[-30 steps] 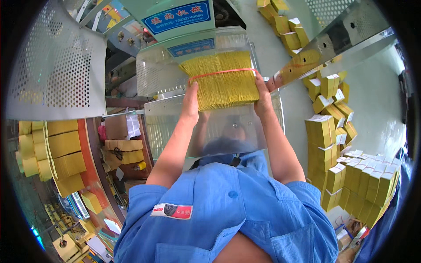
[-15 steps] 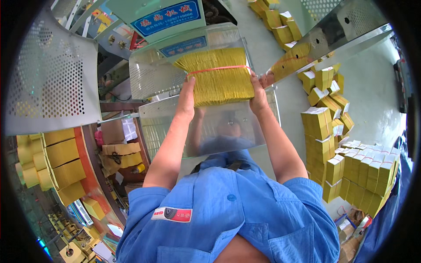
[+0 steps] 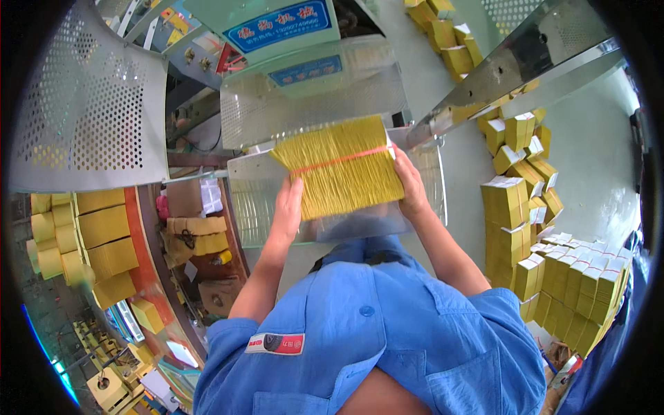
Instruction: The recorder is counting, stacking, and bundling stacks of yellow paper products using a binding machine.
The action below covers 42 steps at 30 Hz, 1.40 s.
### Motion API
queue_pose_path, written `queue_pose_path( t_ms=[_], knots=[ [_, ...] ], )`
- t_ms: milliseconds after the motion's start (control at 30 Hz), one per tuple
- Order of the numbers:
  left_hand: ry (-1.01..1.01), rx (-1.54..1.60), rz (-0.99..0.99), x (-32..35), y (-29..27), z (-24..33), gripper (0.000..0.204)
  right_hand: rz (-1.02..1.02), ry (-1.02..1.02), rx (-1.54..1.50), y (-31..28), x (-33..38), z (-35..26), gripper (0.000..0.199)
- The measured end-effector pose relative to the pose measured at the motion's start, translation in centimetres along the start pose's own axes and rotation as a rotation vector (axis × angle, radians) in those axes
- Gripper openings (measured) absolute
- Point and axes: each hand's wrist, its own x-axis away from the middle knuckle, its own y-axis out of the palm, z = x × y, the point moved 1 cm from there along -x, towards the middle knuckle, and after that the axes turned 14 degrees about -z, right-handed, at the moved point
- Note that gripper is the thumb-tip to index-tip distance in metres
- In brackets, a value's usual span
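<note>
One thick, oblong bundle of yellow paper (image 3: 346,188), its face finely ridged by many packed edges and its left end flaring, is held over the smooth, mirror-like sheet-metal plate (image 3: 252,197); whether it touches the plate cannot be told. A single narrow red band (image 3: 339,161) runs along it. The bare left hand (image 3: 289,204) presses the bundle's left end, thumb laid along the corner, its other fingers mostly hidden. The bare right hand (image 3: 412,185) bears against the opposite end, fingers close together along it; where they are hidden, their spread cannot be told. Beyond the plate stands one glossy blue sign with white lettering (image 3: 278,26), mirrored in a shiny metal guard (image 3: 311,97). Left of the plate, a brown compartment (image 3: 235,266) contains crumpled brown paper (image 3: 197,227) and one white wrapped packet (image 3: 211,196). Farther left of the plate, four blocky yellow paper stacks (image 3: 111,257) sit in a row along a worn red tabletop (image 3: 143,252). One grey metal panel punched with round holes (image 3: 104,117) stands beyond these, left of the plate. To the plate's right, white-topped yellow bundles (image 3: 577,290) are piled on the smooth grey floor (image 3: 460,180), too many and too overlapped to count.
</note>
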Motion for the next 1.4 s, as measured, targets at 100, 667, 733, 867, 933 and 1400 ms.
queue_pose_path(
  t_ms=[100, 667, 733, 867, 933, 1400],
  knots=[
    [-0.158, -0.326, -0.069, 5.5, -1.8, -1.4, 0.039, 0.128, 0.129, 0.254, 0.8, 3.5, 0.5, 0.044],
    [0.015, 0.296, 0.083, 6.9, -1.2, -3.9, 0.011, 0.167, 0.031, 0.143, 0.4, 2.7, 0.4, 0.006],
    [0.008, 0.251, 0.066, 7.0, -1.4, -4.1, 0.009, 0.153, 0.039, 0.176, 0.2, 2.6, 0.3, 0.007],
    [-0.084, 0.538, 0.091, 6.4, -2.4, -5.4, 0.022, 0.137, 0.174, 0.448, -1.2, 2.1, 0.0, 0.015],
    [-0.131, 0.568, 0.088, 5.3, -3.0, -6.5, 0.034, 0.168, 0.195, 0.374, -2.0, 1.5, 0.4, 0.020],
    [-0.350, 0.193, -0.034, 6.5, 1.7, -3.7, 0.042, 0.304, 0.187, 0.624, -0.8, 6.7, 4.7, 0.034]
  ],
)
